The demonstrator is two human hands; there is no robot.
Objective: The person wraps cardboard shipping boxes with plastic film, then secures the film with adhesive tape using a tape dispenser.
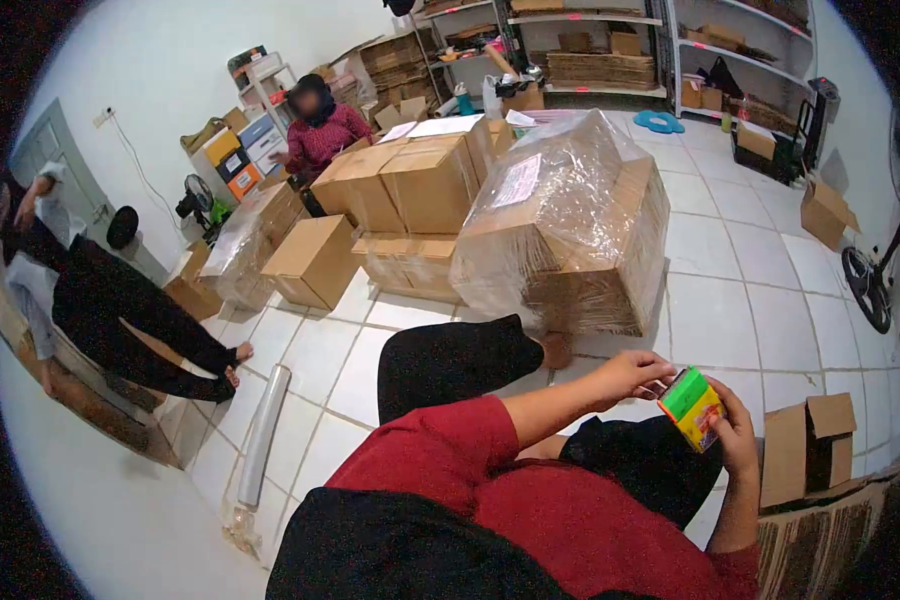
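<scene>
A small box (692,408), bright green at one end and yellow with a printed picture on the rest, is held up over my bent leg. My right hand (736,428) grips it from the side, thumb across the yellow face. At the green end, the fingers of my left hand (638,378) are bent together against the box's edge. What those fingertips pinch there is too small to make out. The box is tilted, and its far side is hidden.
An opened carton (808,450) stands beside my right arm, above stacked flat cardboard (820,545). Ahead are a plastic-wrapped carton (580,215) and stacked cartons (405,185). A plastic film roll (263,435) lies left. One person (325,130) sits behind the cartons; another (120,290) stands left.
</scene>
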